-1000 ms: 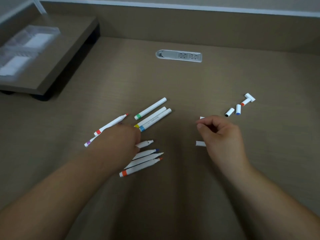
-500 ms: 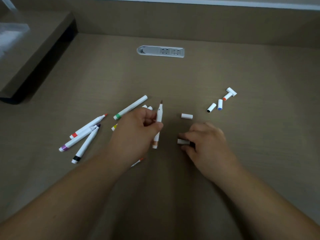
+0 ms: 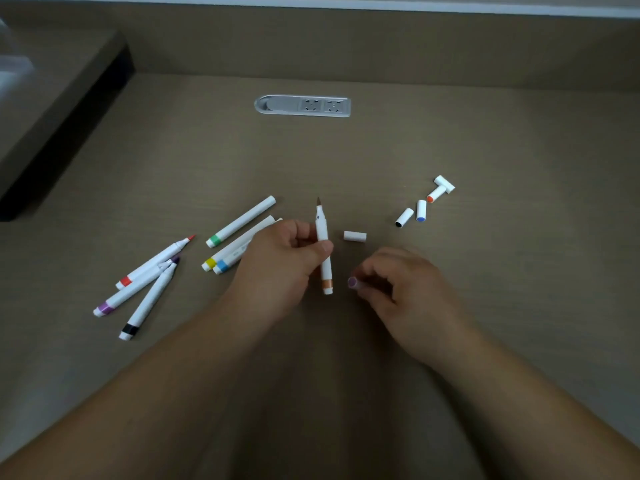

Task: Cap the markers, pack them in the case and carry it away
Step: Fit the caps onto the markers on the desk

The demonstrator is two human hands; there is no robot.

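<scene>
Now I see my left hand (image 3: 277, 268) gripping an uncapped marker with an orange band (image 3: 325, 251); the marker stands nearly upright in the view, its brown tip pointing away from me, and my thumb presses on its barrel. My right hand (image 3: 408, 289) is just beside it, low over the desk (image 3: 485, 306), and its curled fingers pinch a cap with a purple end (image 3: 353, 283). The two hands are near each other but they do not touch. One white cap (image 3: 355, 236) lies on the desk just behind the right hand. Further right four more caps lie together: one with a black end (image 3: 403, 217), one with a blue end (image 3: 421, 210), one with an orange end (image 3: 435, 194) and a plain white cap (image 3: 445, 184) touching it. On the left side three uncapped markers lie crossed over each other, with a red band (image 3: 152, 263), a purple band (image 3: 131, 292) and a black band (image 3: 149, 301). Near my left hand three capped markers lie side by side: green (image 3: 240, 221), yellow (image 3: 235, 245) and blue (image 3: 230, 259), the last two partly hidden by the hand. A socket strip (image 3: 303, 105) is set in the desk at the far side. I cannot make out a case with certainty.
</scene>
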